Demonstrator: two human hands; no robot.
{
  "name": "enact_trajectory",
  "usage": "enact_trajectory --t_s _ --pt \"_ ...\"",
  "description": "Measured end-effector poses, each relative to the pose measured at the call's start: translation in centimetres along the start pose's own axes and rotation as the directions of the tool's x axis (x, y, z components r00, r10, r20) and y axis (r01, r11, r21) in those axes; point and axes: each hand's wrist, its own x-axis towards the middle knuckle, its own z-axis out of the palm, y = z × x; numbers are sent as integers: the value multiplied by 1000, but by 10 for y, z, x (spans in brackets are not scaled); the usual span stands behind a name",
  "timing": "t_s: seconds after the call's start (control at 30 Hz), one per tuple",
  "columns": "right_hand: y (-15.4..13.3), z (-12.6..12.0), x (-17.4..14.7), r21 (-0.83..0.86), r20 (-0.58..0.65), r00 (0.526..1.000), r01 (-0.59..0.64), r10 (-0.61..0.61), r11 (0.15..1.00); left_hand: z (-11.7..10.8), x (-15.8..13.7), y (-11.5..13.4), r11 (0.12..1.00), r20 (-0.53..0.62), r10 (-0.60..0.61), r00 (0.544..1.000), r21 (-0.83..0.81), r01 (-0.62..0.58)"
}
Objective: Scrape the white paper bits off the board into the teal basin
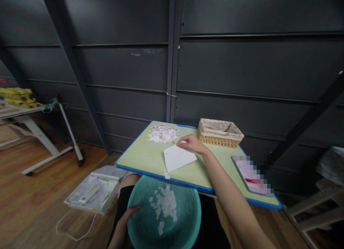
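My right hand (192, 144) is closed on the top edge of a white card (178, 158), which has a small dark hole near its left corner. The card is tilted over the pale yellow-green table. Small white paper pieces (167, 175) show at the table's front edge, just below the card. On my lap rests a green plastic basket (189, 220), with many white paper pieces (166, 203) inside. My left hand (125, 217) grips the basket's left rim, thumb over the inside. Beyond the card lies a pile of white and pink paper pieces (162, 133).
A wicker basket (220, 139) with a cloth lining stands at the table's back right. Near the right edge lies a partly blurred tablet-like object (249, 179). An open white box (90, 195) with a cord sits on the floor at left. A dark panelled wall (129, 70) closes off the back.
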Motion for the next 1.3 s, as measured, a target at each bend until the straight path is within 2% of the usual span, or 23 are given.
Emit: enact_trajectory --t_s 0.23,0.33,0.4,0.5,0.6,0.7,0.8,0.97,1.13,1.3 --pt "-5 -4 1 -1 -51 999 -7 7 1000 6 -5 2 1000 -56 -8 998 -19 7" --pt "-20 -4 -9 -42 -73 996 55 -58 998 6 -6 2 1000 -47 -16 999 -15 16" --pt "-31 0 -27 -77 -121 986 108 -117 991 4 -4 1 999 -37 -28 999 -21 27" --pt "-40 14 -70 -180 -258 945 159 -202 971 1 0 -1 999 -31 -19 999 -47 18" --pt "-34 36 -114 -269 -422 854 203 -304 942 -1 3 -2 997 3 -29 1000 -66 30" --pt "-23 53 -140 -332 -460 793 263 -399 906 0 4 -2 996 21 -60 998 -67 62" --pt "-16 61 -145 -370 -481 754 288 -447 883 1 5 -2 995 35 -45 998 -85 48" --pt "-15 65 -140 -388 -465 774 258 -429 885 -1 8 -3 994 32 -67 997 -89 69" --pt "-14 68 -138 -394 -444 772 288 -455 873 0 6 -2 993 93 -61 994 -98 70" --pt "-11 67 -137 -398 -453 765 286 -458 872 6 1 0 994 35 -80 996 -69 82"
